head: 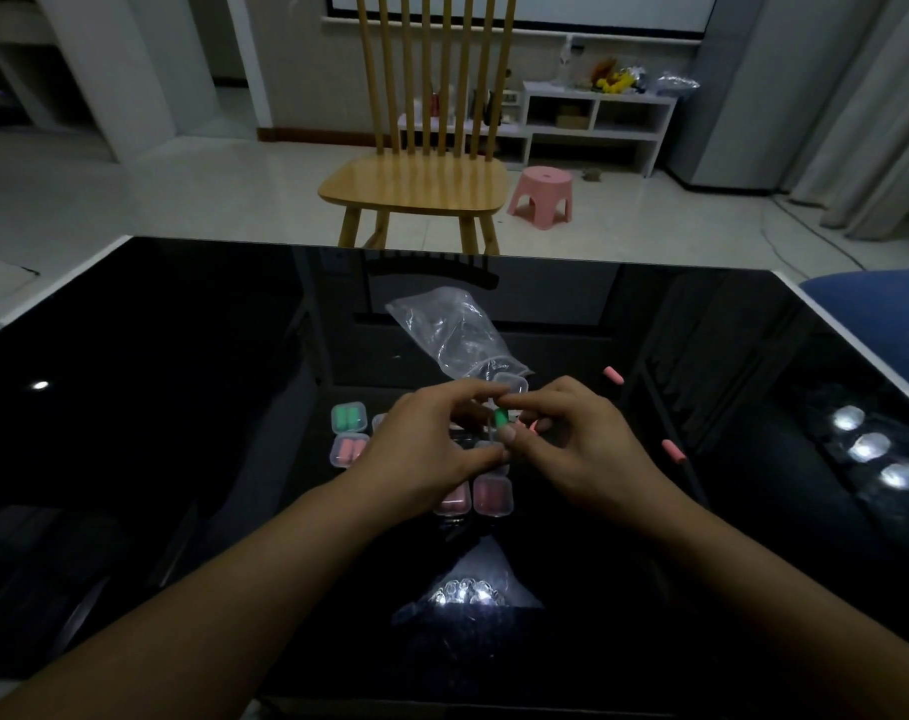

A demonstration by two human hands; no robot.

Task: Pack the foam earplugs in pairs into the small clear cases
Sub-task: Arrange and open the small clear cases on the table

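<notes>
Both hands meet above the middle of the black glossy table point(182, 407). My left hand point(421, 444) holds a small clear case point(512, 383) whose open lid shows above the fingers. My right hand point(577, 439) pinches a green earplug point(499, 419) between thumb and forefinger, right at the case. On the table lie closed cases: one with green earplugs point(348, 416), one with pink earplugs point(347, 450) below it, and two pink-filled cases point(491, 495) under my hands. Two loose pink earplugs point(613, 375) point(673, 452) lie to the right.
A crumpled clear plastic bag point(452, 330) lies just beyond my hands. A wooden chair point(416, 184) stands behind the table's far edge, with a pink stool point(540, 197) beside it. Something blue point(868, 298) sits at the right corner. Lamp reflections dot the table's right side.
</notes>
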